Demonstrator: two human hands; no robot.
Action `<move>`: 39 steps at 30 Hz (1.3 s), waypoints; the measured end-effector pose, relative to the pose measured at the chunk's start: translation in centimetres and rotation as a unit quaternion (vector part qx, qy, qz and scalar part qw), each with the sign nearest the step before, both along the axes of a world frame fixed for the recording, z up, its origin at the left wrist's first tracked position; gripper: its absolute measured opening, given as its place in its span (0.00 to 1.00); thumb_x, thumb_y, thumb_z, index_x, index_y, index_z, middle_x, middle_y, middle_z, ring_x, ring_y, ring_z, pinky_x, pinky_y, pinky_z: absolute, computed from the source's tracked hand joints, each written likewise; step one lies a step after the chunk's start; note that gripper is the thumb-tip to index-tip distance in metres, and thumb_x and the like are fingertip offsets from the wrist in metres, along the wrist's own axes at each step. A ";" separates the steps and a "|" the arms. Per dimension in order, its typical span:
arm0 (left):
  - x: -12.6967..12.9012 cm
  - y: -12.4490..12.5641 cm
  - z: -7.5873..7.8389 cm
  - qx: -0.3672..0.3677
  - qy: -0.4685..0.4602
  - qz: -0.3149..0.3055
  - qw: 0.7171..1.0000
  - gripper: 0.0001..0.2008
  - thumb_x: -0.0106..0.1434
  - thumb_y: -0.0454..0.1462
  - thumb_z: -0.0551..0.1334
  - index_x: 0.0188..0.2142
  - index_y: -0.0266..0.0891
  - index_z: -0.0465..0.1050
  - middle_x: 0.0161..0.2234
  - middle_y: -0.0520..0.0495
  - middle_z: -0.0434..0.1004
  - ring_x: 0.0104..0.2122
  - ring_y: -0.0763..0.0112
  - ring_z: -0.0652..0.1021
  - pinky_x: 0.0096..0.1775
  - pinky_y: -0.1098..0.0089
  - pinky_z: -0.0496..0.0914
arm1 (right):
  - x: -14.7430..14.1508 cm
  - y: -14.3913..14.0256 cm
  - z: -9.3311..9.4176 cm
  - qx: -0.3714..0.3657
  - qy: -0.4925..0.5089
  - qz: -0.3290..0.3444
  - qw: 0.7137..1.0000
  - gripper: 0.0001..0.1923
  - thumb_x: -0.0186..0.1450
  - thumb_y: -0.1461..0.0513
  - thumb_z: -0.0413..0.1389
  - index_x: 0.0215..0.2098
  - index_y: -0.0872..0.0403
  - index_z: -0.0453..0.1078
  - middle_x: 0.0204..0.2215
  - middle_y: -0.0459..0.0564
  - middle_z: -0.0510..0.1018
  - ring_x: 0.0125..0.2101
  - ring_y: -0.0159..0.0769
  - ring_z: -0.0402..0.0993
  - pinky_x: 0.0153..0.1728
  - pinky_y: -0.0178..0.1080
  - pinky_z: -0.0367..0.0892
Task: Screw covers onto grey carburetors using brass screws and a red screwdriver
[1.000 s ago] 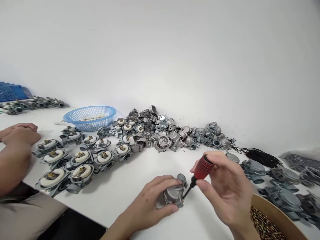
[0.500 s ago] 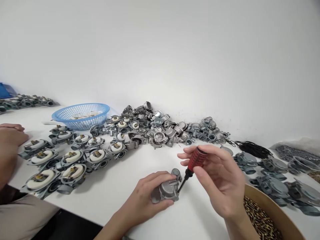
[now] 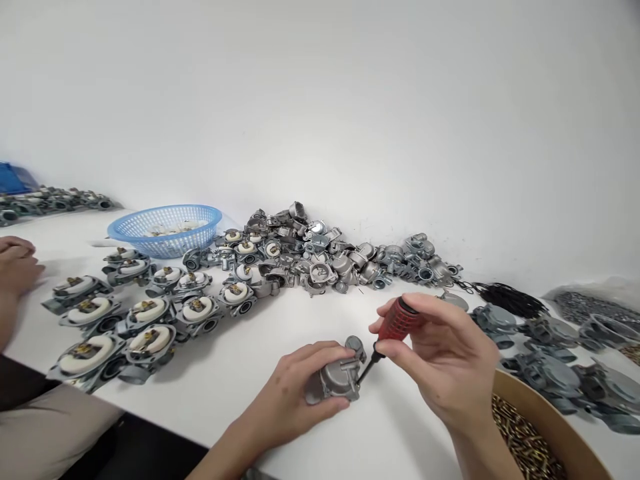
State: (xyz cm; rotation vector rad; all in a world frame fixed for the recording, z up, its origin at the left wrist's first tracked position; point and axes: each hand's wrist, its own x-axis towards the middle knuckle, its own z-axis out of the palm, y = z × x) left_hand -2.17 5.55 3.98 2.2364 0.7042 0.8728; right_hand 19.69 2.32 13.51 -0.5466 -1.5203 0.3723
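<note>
My left hand grips a small grey metal carburetor body and holds it on the white table. My right hand holds a red-handled screwdriver, fingers wrapped round the ribbed grip. The black shaft slants down to the left and its tip touches the right side of the metal part. Both hands are near the table's front edge, in the lower middle of the view.
A heap of bare metal bodies lies by the wall. Rows of bodies with white floats sit at left beside a blue basket. Grey covers, black rings and a brown bowl of screws are at right. Another person's hand rests at far left.
My right hand has turned the screwdriver handle, fingers shifting round the grip while the tip stays on the part. The other person's hand at far left has drawn back towards the edge.
</note>
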 end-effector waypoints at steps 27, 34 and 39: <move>-0.1 -0.1 0.3 -0.021 0.003 0.000 1.000 0.28 0.67 0.43 0.70 0.65 0.55 0.67 0.63 0.47 0.75 0.61 0.57 0.76 0.63 0.59 0.70 | 0.2 -0.1 0.3 0.013 -0.032 -0.049 0.998 0.30 0.61 0.71 0.68 0.59 0.43 0.75 0.34 0.46 0.78 0.33 0.37 0.78 0.34 0.44 0.80; 0.0 -0.2 0.8 -0.022 -0.005 -0.002 1.000 0.27 0.67 0.44 0.70 0.64 0.53 0.69 0.61 0.47 0.77 0.60 0.57 0.77 0.62 0.60 0.71 | 0.6 -0.8 0.4 -0.032 -0.046 0.009 0.998 0.24 0.70 0.69 0.58 0.63 0.46 0.71 0.46 0.55 0.81 0.41 0.44 0.83 0.36 0.47 0.83; -0.1 -0.3 0.7 -0.019 0.000 0.006 1.000 0.26 0.68 0.45 0.69 0.64 0.53 0.70 0.62 0.47 0.77 0.60 0.56 0.77 0.62 0.60 0.71 | 0.6 -0.2 0.3 0.016 -0.038 -0.022 0.999 0.30 0.62 0.71 0.67 0.59 0.43 0.75 0.34 0.47 0.78 0.33 0.38 0.77 0.32 0.45 0.80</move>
